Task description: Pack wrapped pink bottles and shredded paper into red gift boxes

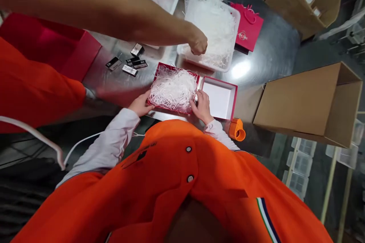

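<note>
A red box (157,78) filled with white shredded paper (173,88) lies on the metal table in front of me. My left hand (140,104) grips its near left corner, fingers curled on the rim. My right hand (202,105) rests at the box's near right corner, fingers bent against the paper and rim. An empty red lid with a white inside (219,97) lies right beside the box.
A co-worker's bare arm reaches across from the left, its fist (198,42) closed over a white basket of shredded paper (212,26). Several small dark packets (128,62) lie on the table. A red bag (248,30), an orange tape dispenser (237,129), and an open cardboard carton (310,102) stand to the right.
</note>
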A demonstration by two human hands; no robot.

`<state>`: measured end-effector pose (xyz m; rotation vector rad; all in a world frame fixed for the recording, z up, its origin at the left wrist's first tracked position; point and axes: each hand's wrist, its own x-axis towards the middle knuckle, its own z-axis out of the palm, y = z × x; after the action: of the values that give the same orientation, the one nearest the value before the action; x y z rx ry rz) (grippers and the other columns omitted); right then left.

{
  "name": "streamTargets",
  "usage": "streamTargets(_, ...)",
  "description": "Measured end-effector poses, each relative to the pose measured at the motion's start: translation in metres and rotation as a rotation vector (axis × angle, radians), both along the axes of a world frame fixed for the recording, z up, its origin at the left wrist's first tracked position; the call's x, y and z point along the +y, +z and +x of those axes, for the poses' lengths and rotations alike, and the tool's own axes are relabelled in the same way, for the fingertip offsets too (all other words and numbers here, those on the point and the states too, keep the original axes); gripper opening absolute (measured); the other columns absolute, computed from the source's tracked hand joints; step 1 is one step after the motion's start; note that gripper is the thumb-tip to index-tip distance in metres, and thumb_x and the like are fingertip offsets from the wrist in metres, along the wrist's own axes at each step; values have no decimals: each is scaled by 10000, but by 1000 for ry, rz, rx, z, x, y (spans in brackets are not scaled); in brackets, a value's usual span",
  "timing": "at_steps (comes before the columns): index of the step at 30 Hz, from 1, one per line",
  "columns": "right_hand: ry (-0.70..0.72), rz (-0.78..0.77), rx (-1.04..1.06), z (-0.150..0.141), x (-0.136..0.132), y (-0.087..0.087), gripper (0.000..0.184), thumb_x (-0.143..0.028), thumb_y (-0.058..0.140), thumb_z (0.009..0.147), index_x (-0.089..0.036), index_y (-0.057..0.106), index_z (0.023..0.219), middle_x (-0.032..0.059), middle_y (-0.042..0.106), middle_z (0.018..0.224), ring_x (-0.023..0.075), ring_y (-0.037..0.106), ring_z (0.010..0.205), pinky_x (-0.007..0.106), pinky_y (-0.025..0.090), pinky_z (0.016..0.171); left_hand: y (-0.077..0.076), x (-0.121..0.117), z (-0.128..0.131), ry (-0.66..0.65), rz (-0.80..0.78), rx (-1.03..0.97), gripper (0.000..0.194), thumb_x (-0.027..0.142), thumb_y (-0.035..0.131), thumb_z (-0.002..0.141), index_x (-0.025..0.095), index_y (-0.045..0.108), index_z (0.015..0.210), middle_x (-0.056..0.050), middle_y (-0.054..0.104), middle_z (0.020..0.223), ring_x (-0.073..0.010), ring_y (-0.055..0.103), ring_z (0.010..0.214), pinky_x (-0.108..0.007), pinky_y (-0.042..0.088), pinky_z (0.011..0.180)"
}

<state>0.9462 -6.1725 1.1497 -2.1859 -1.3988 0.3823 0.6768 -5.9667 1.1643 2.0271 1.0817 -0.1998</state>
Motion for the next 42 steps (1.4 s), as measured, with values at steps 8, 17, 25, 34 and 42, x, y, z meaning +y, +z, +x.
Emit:
streamTargets(8,75,-82,73,-6,-29,2,548,-332,738,974,-146,642,1480,199,674,1311,350,600,1215,544,513,1130,40,-31,17,-213,322,530,486,244,394,1059,44,785,1266,-273,714,1241,-404,693,1134,-471,537,904)
streamTargets(17,297,-241,-109,-38,38,21,512,-259,720,1024,-169,641,1522,172,645,1388,326,557,1260,439,495,1064,9,-10,87,-282,519,-129,366,375,545,1000,184,856,1029,-142,745,1038,-281,646,1014,-422,516,930)
streamTargets(25,454,-281,-61,-20,27,24,380,-249,663,1058,-141,717,1417,174,694,1333,325,557,1259,447,454,1079,-28,-10,70,-764,287,-237,441,347,489,976,150,837,1162,-189,767,1160,-326,657,1158,-498,506,1100)
streamTargets(34,625,-289,-170,-42,54,12,403,-312,524,1128,-269,665,1502,151,675,1376,319,537,1278,465,398,1042,-34,-12,33,-783,360,-53,487,359,448,1000,184,807,1278,-207,735,1272,-388,600,1198,-573,464,1042)
streamTargets(42,637,-318,-228,-44,62,11,341,-301,493,1136,-221,740,1358,155,714,1278,314,540,1252,469,390,1038,-39,10,4,-745,278,-149,321,372,588,987,321,851,1165,-118,769,1269,-363,558,1313,-570,364,1149)
